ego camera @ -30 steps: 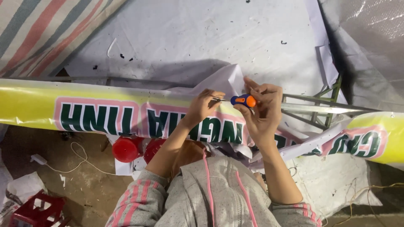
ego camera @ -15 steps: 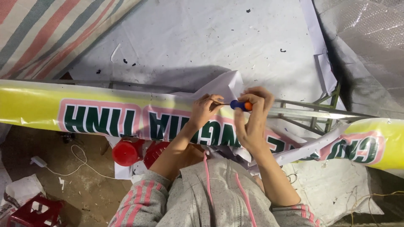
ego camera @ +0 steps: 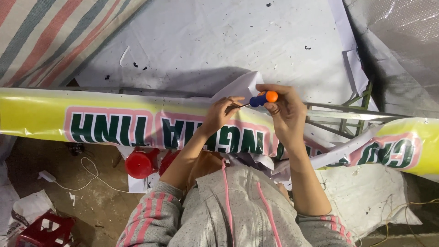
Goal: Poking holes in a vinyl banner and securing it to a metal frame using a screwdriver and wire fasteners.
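Grey-white tarpaulin (ego camera: 219, 41) covers the ground at twelve o'clock, with a striped sheet (ego camera: 50, 32) at ten o'clock and a bare dirt floor (ego camera: 82, 192) at seven. Across the middle runs a long yellow banner (ego camera: 32, 114) with green lettering, laid over a thin metal frame (ego camera: 347, 114). The right hand (ego camera: 286, 114) is closed round the orange-and-blue handle of a small screwdriver (ego camera: 261, 98), just above the banner's top edge near centre. Its tip points toward nine o'clock at the left hand (ego camera: 222, 112), whose fingers pinch the banner edge there. The banner looks thin, glossy and floppy, likely slippery, so it is best held at the edge near the frame. The screwdriver is light and rigid. Two red stools (ego camera: 141, 162) stand below the banner at seven o'clock.
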